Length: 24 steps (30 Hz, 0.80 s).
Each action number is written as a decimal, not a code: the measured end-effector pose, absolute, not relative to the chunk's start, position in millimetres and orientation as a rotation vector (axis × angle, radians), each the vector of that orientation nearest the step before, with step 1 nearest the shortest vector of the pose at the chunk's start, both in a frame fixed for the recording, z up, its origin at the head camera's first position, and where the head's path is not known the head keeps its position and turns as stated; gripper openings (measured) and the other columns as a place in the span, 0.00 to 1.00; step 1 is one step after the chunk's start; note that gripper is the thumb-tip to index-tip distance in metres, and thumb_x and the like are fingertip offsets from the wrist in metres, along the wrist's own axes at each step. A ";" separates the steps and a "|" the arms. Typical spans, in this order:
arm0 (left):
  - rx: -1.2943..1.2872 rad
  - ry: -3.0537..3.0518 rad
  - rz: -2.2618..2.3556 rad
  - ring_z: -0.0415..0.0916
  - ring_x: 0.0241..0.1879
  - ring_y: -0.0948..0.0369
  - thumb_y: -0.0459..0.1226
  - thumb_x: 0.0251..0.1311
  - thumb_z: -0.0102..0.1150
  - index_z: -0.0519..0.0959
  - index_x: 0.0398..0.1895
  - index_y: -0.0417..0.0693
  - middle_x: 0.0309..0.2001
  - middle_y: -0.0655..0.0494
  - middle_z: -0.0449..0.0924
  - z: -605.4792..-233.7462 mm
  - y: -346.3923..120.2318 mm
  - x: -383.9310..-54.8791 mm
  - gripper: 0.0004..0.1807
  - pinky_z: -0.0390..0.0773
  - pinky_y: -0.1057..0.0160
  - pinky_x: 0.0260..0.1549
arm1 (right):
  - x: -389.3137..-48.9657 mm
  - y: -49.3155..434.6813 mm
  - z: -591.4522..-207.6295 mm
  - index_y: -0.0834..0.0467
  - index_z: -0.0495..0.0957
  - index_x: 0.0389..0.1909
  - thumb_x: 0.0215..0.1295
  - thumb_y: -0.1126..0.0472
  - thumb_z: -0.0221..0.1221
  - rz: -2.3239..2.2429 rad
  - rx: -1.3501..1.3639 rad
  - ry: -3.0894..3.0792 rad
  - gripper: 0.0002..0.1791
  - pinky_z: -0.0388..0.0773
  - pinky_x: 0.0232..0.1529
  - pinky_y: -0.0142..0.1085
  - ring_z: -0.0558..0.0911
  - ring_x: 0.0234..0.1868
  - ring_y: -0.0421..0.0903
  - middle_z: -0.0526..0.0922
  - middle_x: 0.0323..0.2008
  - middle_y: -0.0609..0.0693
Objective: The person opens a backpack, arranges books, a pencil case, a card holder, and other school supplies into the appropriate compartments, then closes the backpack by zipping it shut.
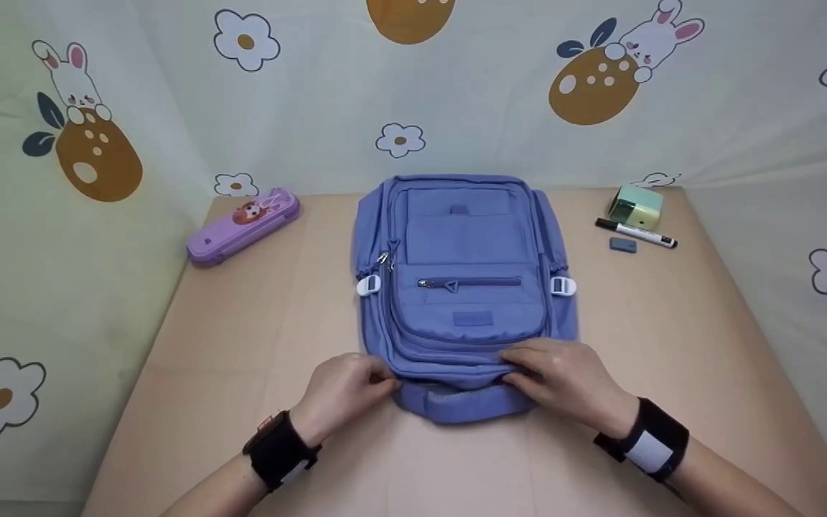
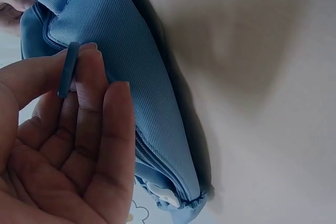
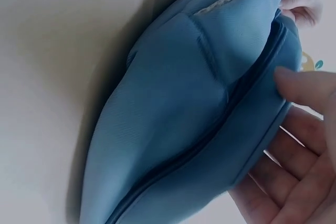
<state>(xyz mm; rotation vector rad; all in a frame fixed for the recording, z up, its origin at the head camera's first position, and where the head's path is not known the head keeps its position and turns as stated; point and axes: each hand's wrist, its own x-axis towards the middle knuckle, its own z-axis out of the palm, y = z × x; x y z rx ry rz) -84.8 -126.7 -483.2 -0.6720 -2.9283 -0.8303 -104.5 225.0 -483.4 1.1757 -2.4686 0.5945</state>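
A blue backpack lies front side up on the table, its padded top end nearest me. At its lower left corner my left hand pinches a flat blue zipper pull between thumb and fingers. My right hand grips the bag's edge at the lower right, with the thumb on the fabric beside the zipper line and the fingers on the other side. A padded strip sticks out toward me between both hands. The bag's inside is hidden.
A purple pencil case sits at the back left of the table. Toward the back right are a green sharpener-like box, a black-and-white marker and a small grey-blue block. Patterned curtains surround the table.
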 end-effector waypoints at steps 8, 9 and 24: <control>-0.657 -2.903 -0.875 0.76 0.25 0.68 0.39 0.56 0.74 0.86 0.25 0.55 0.25 0.67 0.82 -485.8 -127.5 -84.2 0.05 0.75 0.65 0.26 | -104.7 248.5 -487.7 0.55 0.88 0.46 0.55 0.56 0.75 0.591 1.121 -2.459 0.17 0.84 0.45 0.42 0.87 0.46 0.45 0.89 0.45 0.46; -0.657 -2.900 -0.876 0.76 0.25 0.68 0.39 0.56 0.74 0.86 0.25 0.55 0.25 0.67 0.82 -486.0 -127.5 -84.2 0.05 0.75 0.65 0.26 | -104.8 250.6 -489.0 0.55 0.88 0.46 0.55 0.57 0.76 0.588 1.122 -2.456 0.17 0.84 0.45 0.42 0.87 0.46 0.45 0.89 0.45 0.46; -0.744 -2.815 -0.723 0.77 0.23 0.68 0.35 0.55 0.73 0.86 0.27 0.53 0.25 0.65 0.83 -487.3 -119.6 -73.2 0.04 0.75 0.67 0.23 | -110.3 248.4 -500.6 0.52 0.88 0.39 0.55 0.63 0.74 0.598 1.091 -2.358 0.10 0.84 0.37 0.36 0.88 0.38 0.41 0.89 0.37 0.43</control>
